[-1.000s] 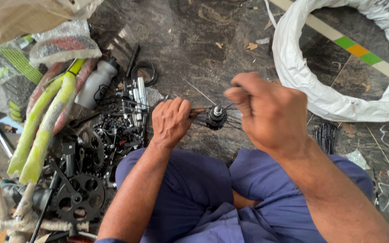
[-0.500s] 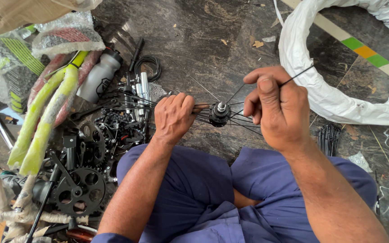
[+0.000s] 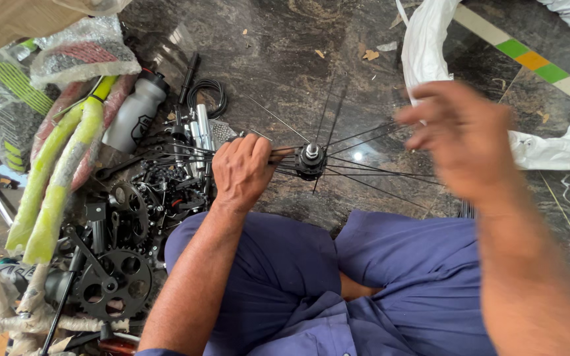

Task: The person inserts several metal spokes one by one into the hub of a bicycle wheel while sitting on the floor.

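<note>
A black bicycle wheel hub [image 3: 311,160] with thin spokes [image 3: 377,173] fanning out hovers just above the dark stone floor in front of my knees. My left hand [image 3: 243,170] grips the hub's left side, fingers closed around the bunched spokes there. My right hand [image 3: 462,138] is raised to the right of the hub, blurred, fingers spread and holding nothing I can make out. It is clear of the spokes below it.
A heap of black bicycle parts, with chainrings [image 3: 115,280] and a cassette, lies at left. Beside it are a grey water bottle [image 3: 134,112], wrapped yellow-green frame tubes [image 3: 61,171], a coiled cable [image 3: 207,95] and a white wrapped tyre [image 3: 562,142] at right.
My right hand let go of the spoke it pinched near the hub and lifted away to the right with fingers open. The left hand kept its hold on the hub.
</note>
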